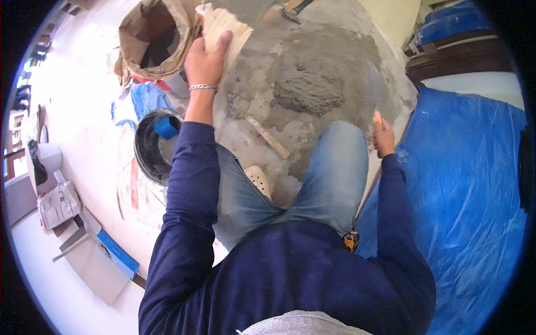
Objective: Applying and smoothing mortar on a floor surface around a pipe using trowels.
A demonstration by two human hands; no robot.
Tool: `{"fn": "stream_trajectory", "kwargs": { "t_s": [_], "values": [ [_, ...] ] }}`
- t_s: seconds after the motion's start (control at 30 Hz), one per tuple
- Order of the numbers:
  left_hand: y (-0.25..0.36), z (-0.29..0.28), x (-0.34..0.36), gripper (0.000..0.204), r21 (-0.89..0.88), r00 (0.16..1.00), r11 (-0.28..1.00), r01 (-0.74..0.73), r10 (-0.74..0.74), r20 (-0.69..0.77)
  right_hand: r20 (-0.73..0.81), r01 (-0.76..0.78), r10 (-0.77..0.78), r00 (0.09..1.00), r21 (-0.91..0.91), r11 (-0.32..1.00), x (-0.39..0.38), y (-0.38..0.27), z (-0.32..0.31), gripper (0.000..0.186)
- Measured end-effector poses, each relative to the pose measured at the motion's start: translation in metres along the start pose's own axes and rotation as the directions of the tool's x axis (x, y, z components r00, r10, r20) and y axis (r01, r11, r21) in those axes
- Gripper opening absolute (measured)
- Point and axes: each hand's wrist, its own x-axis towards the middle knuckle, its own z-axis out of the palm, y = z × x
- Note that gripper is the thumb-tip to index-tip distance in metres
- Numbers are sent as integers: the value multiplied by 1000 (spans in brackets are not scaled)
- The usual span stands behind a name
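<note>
My left hand is closed on a pale piece of wooden board, thumb on its face, beside the open paper sack. At the right, my right hand is wrapped round the orange handle of a trowel. The grey blade reaches forward over the wet floor and is hard to make out. Between my hands, a heap of grey mortar lies on the smeared concrete floor. A short wooden strip rests on the floor in front of my left shoe.
A brown paper sack stands open at the far left. Nearer is a black bucket with a blue object inside. A hammer lies at the far edge. Blue plastic sheeting covers the right side.
</note>
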Motion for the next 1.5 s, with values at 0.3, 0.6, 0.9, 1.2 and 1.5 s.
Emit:
{"fn": "stream_trajectory", "kwargs": {
  "t_s": [0.3, 0.6, 0.9, 1.2, 1.5],
  "values": [
    [8, 27, 18, 65, -162, 990, 986, -30, 7, -140, 673, 327, -151, 724, -143, 934, -37, -185, 129, 46],
    [31, 40, 6, 57, -285, 979, 958, 14, -71, -192, 602, -2, -447, 662, 597, 802, -83, -159, 436, 35],
    [27, 39, 1, 54, -290, 1000, 957, 11, -17, -18, 591, -169, -607, 532, 776, 608, -77, -127, 457, 29],
    [28, 83, 0, 53, -222, 971, 964, 146, -97, 217, 848, 253, -110, 519, -29, 967, -84, -167, 412, 36],
    [11, 120, 11, 57, -200, 960, 966, 165, -110, 259, 615, 584, -181, 768, -554, 593, -107, -39, 316, 50]
  ]
}}
